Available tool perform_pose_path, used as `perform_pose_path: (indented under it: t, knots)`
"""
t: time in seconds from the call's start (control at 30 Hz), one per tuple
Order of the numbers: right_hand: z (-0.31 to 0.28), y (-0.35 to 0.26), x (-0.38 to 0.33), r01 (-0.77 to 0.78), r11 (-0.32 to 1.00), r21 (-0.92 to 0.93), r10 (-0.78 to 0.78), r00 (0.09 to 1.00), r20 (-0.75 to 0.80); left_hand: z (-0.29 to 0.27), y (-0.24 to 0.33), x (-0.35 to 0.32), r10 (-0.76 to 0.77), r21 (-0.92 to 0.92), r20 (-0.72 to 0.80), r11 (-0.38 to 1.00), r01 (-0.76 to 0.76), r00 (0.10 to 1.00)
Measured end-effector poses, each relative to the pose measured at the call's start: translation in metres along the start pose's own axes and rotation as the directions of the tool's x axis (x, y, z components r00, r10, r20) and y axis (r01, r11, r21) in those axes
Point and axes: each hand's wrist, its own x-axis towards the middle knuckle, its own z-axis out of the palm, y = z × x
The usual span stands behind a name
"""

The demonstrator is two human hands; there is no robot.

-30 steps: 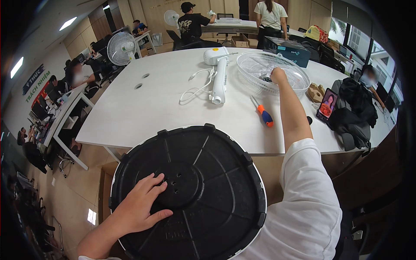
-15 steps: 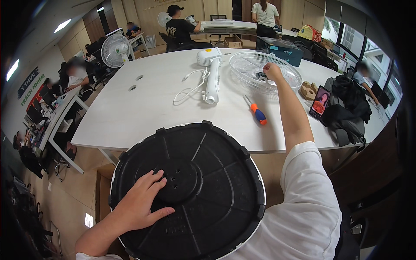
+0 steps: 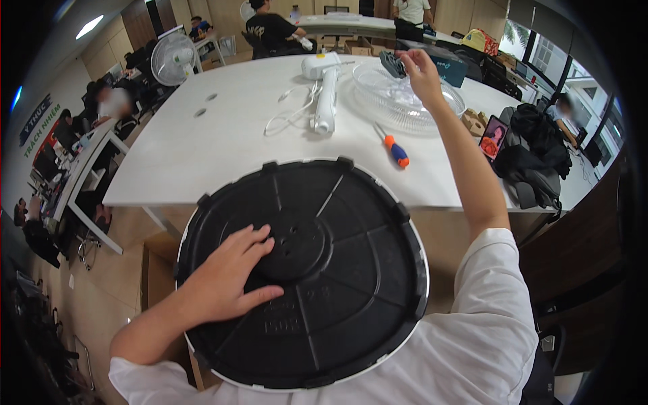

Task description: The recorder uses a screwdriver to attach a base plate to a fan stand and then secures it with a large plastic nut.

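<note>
The right hand [image 3: 424, 77] pinches a dark grey bundle [image 3: 392, 64] between thumb and fingers, held up over a clear, bowl-shaped fan grille [image 3: 405, 121] that lies toward the far edge of the white bench [image 3: 223, 155]. What the bundle is made of is too small to tell. The left hand [image 3: 233, 273] lies on the ribbed face of a large round black disc [image 3: 358, 270] with a white rim; its fingers are spread, pressing lightly flat and gripping nothing. The disc leans at the person's body, in front of the bench's near edge; whether it touches that edge cannot be told.

Left of the grille, a white fan body [image 3: 327, 94] lies with its motor head toward the far edge and its stem toward the near one, a loose white cable [image 3: 314, 94] along its left side. An orange and blue screwdriver [image 3: 394, 148] lies between the grille and the near edge, blade pointing away. Toward the right end sit a cardboard piece [image 3: 474, 121], a phone [image 3: 493, 137] and a black and grey bag [image 3: 540, 145]. A dark box [image 3: 451, 69] stands by the far edge, behind the grille.
</note>
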Motion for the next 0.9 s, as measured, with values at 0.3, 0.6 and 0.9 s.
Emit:
perform_pose_path:
  t: [0.3, 0.6, 0.9]
  knots:
    - [0.005, -0.229, -0.146, -0.755, 0.577, 0.311, 0.289, 0.546, 0.786, 0.013, -0.003, 0.025, 0.116, 0.001, 0.002, 0.993, -0.116, 0.993]
    - [-0.011, -0.297, -0.193, 0.070, 0.960, -0.270, 0.154, 0.674, 0.723, 0.022, 0.008, 0.042, 0.214, -0.066, 0.031, 0.975, -0.212, 0.976]
    - [-0.008, -0.318, -0.219, 0.610, 0.748, -0.262, -0.160, 0.549, 0.821, 0.023, 0.033, 0.047, 0.331, -0.071, 0.052, 0.942, -0.327, 0.942]
